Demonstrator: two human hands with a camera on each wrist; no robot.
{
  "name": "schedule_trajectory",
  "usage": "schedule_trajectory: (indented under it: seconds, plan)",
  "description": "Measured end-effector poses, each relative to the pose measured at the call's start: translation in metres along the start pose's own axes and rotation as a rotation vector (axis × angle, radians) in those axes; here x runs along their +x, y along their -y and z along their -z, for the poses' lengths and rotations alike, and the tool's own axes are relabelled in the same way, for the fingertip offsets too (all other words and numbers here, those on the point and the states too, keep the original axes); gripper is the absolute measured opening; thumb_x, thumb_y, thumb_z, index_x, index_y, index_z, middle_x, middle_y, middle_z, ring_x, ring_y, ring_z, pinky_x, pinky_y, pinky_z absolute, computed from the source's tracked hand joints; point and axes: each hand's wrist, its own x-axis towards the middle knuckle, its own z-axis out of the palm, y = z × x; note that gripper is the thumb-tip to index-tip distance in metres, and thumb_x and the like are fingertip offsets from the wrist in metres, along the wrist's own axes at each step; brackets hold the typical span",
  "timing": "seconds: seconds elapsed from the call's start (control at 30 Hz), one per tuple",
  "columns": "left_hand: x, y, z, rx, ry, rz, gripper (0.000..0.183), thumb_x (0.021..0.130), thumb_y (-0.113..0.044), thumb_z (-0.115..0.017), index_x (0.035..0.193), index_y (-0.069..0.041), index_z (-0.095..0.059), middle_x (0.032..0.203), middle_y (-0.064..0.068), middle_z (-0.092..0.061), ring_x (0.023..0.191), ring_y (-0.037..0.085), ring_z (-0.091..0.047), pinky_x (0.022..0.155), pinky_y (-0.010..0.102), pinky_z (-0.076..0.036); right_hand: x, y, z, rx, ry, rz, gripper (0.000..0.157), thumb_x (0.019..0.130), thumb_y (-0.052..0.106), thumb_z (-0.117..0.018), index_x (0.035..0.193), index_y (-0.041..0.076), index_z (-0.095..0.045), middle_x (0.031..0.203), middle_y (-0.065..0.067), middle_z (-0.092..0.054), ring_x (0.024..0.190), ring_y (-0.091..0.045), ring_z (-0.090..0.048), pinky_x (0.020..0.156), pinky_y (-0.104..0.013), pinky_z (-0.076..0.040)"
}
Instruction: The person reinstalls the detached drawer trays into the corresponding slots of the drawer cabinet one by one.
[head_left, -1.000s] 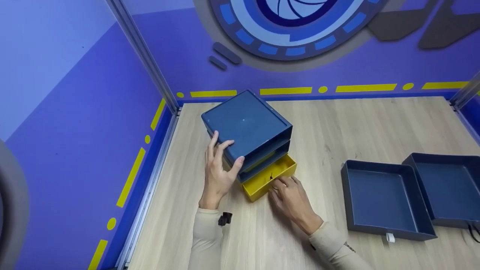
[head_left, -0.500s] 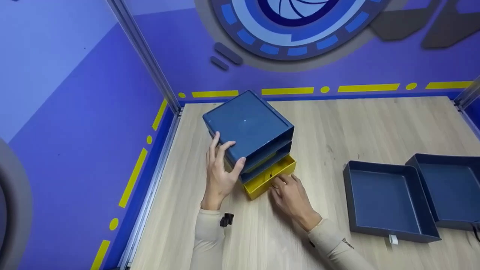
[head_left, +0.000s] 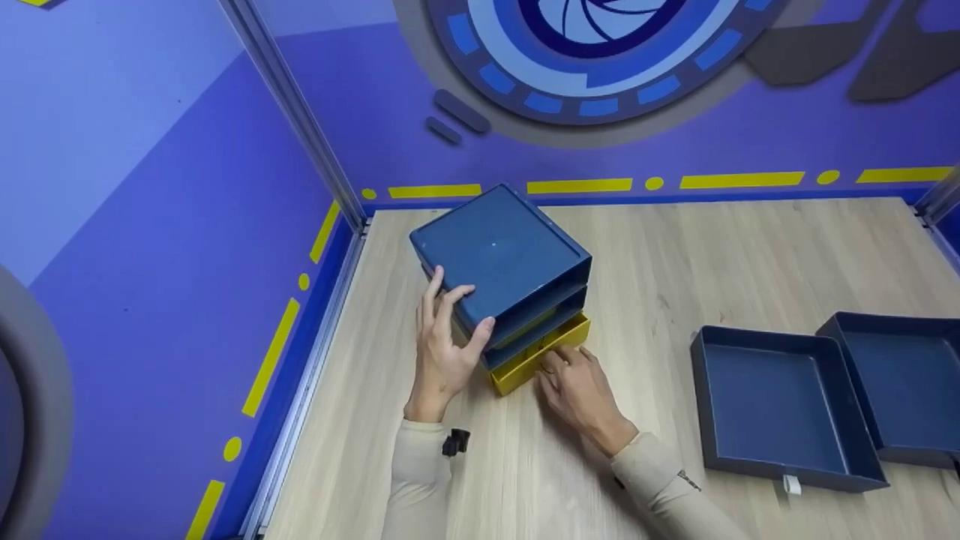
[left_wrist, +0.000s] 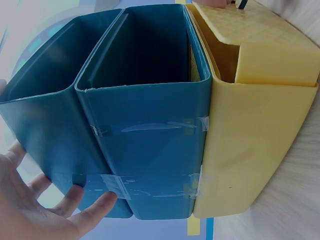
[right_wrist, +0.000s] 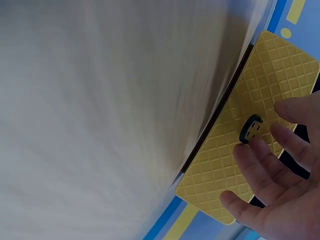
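Observation:
A drawer cabinet with two blue upper tiers [head_left: 495, 247] and a yellow bottom tier [left_wrist: 255, 135] stands at an angle. My left hand [head_left: 441, 360] rests on its left side with fingers spread, the thumb at the top's front edge. From the bottom tier a yellow drawer [head_left: 514, 375] sticks out a little. My right hand [head_left: 581, 390] touches the quilted drawer front [right_wrist: 215, 172], its fingers loosely bent around a dark pull tab [right_wrist: 244, 131]. In the left wrist view, both blue tiers show open, drawerless slots, and clear tape joins them.
Two dark blue drawers lie on the wooden table [head_left: 720, 262] at the right. The nearer drawer [head_left: 780, 405] has a white tab [head_left: 792, 485]; the other drawer [head_left: 911, 390] overlaps it from behind. Purple printed walls [head_left: 172, 225] border the table at left and back.
The yellow drawer has slid further into the cabinet, with my right hand moving along at its front. My left hand has stayed on the cabinet. The head view has shifted slightly.

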Motion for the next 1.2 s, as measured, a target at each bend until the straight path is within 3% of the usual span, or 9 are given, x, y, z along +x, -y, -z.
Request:
schedule_trajectory:
  seconds: [0.4,0.7,0.9,1.2]
  plan:
    - [0.002,0.0,0.001,0.005,0.006,0.009,0.049,0.097,-0.046,-0.071,0.143,-0.029,-0.06,0.178,0.004,-0.024,0.162,0.035,-0.027,0.122,0.071,-0.031,0.009,0.0,-0.009,-0.029,0.001,0.017,0.018,0.085,0.011,-0.086,0.093,0.007,-0.071,0.088,-0.009,-0.068,0.079,-0.029,-0.067,0.077,-0.05,-0.057]
    - [0.0,0.0,0.003,0.004,0.004,-0.013,0.049,0.098,-0.045,-0.072,0.143,-0.03,-0.061,0.177,0.006,-0.025,0.162,0.034,-0.027,0.122,0.068,-0.033,0.013,0.001,-0.013,-0.015,-0.022,0.057,0.022,0.085,0.012,-0.087,0.1,0.005,-0.073,0.091,-0.01,-0.07,0.077,-0.031,-0.069,0.07,-0.047,-0.058]
    - [0.0,0.0,0.001,0.004,0.008,-0.005,0.049,0.098,-0.045,-0.072,0.142,-0.029,-0.061,0.177,0.005,-0.025,0.162,0.034,-0.029,0.122,0.068,-0.033,0.007,-0.001,0.0,0.015,-0.01,0.041,0.018,0.086,0.012,-0.086,0.096,0.005,-0.073,0.09,-0.008,-0.069,0.074,-0.028,-0.068,0.067,-0.043,-0.057]
    - [0.0,0.0,0.002,-0.013,0.024,0.007,0.05,0.098,-0.044,-0.071,0.144,-0.028,-0.06,0.178,0.005,-0.022,0.162,0.036,-0.026,0.121,0.072,-0.031,0.002,-0.011,0.037,0.005,-0.016,0.05,0.027,0.088,0.014,-0.085,0.109,0.002,-0.074,0.104,-0.014,-0.072,0.081,-0.031,-0.072,0.073,-0.046,-0.061]
